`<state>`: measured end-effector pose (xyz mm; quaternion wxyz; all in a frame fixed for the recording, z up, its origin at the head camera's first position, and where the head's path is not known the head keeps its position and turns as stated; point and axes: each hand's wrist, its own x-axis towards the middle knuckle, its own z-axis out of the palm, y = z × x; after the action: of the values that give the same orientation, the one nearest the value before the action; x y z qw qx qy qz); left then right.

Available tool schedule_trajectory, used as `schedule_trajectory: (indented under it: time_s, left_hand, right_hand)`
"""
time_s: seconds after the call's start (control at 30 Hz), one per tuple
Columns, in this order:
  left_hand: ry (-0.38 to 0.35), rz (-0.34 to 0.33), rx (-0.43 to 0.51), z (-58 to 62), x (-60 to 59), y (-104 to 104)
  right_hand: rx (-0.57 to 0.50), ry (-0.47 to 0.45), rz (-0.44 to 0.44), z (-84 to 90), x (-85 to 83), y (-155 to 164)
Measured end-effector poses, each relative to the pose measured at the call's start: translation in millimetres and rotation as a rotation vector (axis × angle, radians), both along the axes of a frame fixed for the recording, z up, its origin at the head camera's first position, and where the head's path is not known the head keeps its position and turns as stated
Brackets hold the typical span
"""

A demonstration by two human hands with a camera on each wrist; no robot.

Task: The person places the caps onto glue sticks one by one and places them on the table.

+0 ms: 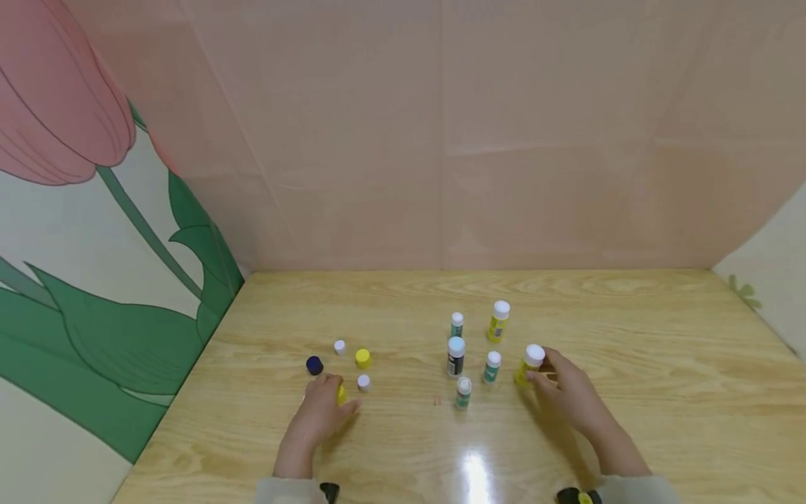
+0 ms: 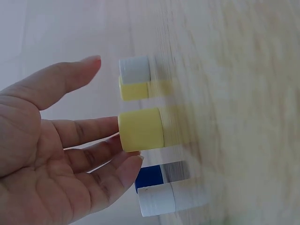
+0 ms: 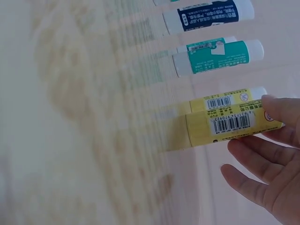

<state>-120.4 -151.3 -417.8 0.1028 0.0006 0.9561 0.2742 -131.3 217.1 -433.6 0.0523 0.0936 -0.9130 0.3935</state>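
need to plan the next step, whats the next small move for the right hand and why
Probably lift the yellow glue stick toward the left hand: the right hand already grips it upright on the table, and the left fingertips touch a yellow cap.

- The yellow tube that we hold in our right hand looks like smooth plastic, with a printed paper label.
- The yellow cap at our left hand's fingertips looks like matt, smooth plastic.
- The table under both grips shows pale wood grain with a glossy finish; near our wrists it reflects a bright light.
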Motion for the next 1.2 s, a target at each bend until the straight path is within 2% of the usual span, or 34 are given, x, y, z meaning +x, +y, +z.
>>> schedule_trajectory:
  time_s: [0.43,0.77,0.97,1.2]
  left_hand:
    - [0.042,-0.005,0.007,-1.2,1.3,0.6]
    - [-0.004,0.026,0.027,0.9,-0.4,2.7]
    - [0.002,0.014,0.023,0.5,-1.5,2.1]
    - [-0.026,0.037,0.015,-1.3,-2.5,1.2]
  right_hand:
    - [-0.028,0.029,-0.025,-1.4,-0.2,-1.3]
    - [-0.035,-0.011,-0.044,1.9,-0.1,-3.7]
    - [-0.037,-0.01,-0.052,0.8,-1.0,-3.6]
    - [-0.079,-0.031,-0.06,-0.1,-3.4,-5.8]
